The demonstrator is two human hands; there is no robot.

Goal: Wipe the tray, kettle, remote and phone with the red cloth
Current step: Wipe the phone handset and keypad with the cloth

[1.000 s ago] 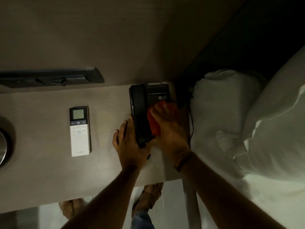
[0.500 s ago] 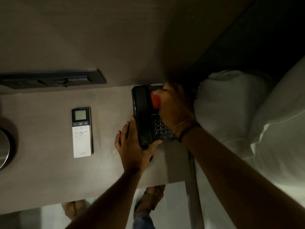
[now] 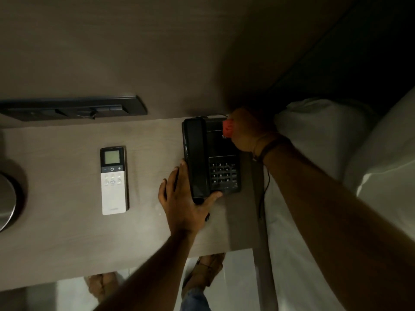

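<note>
A black desk phone (image 3: 211,153) sits at the right end of the wooden bedside table (image 3: 67,232), handset on its left side, keypad showing. My right hand (image 3: 249,131) is closed on the red cloth (image 3: 227,128) and presses it on the phone's far right corner. My left hand (image 3: 184,203) braces the phone's near left corner, fingers along the handset, thumb on the front edge. A white remote (image 3: 113,180) with a small screen lies left of the phone. The round metal kettle (image 3: 6,198) shows partly at the left edge. The tray is out of view.
A dark socket panel (image 3: 71,107) runs along the wall behind the table. A white pillow and bedding (image 3: 336,142) lie right of the table. A black cord (image 3: 266,187) hangs down the table's right side. My sandalled feet (image 3: 206,272) show below the table edge.
My right hand has carried the red cloth from the keypad up to the phone's far right corner, uncovering the keys. My left hand has kept its hold on the phone.
</note>
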